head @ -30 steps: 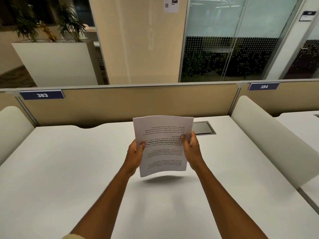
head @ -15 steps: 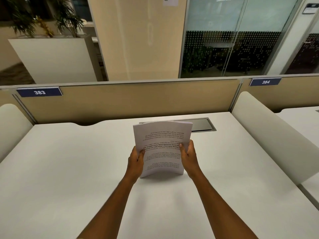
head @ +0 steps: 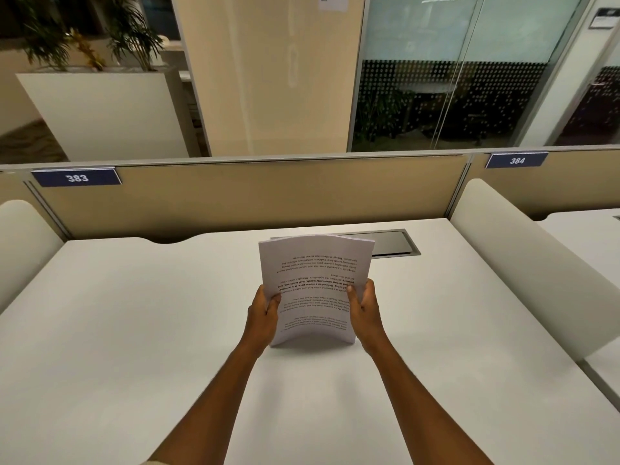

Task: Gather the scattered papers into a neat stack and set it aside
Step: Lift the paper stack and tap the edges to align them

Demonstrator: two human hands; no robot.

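A stack of white printed papers [head: 315,283] stands upright on its lower edge on the white desk [head: 134,330], near the middle. The sheets bow slightly and the text reads upside down to me. My left hand [head: 263,318] grips the stack's left edge, thumb on the front. My right hand [head: 364,312] grips the right edge the same way. No loose sheets lie elsewhere on the desk.
A dark cable hatch [head: 389,243] is set into the desk just behind the stack. A beige partition [head: 255,196] with the label 383 [head: 77,177] closes the back. White curved dividers stand at the left [head: 23,243] and right [head: 523,263].
The stack came down from mid-air until its lower edge rests on the desk. Both hands kept their grip and lowered with it.
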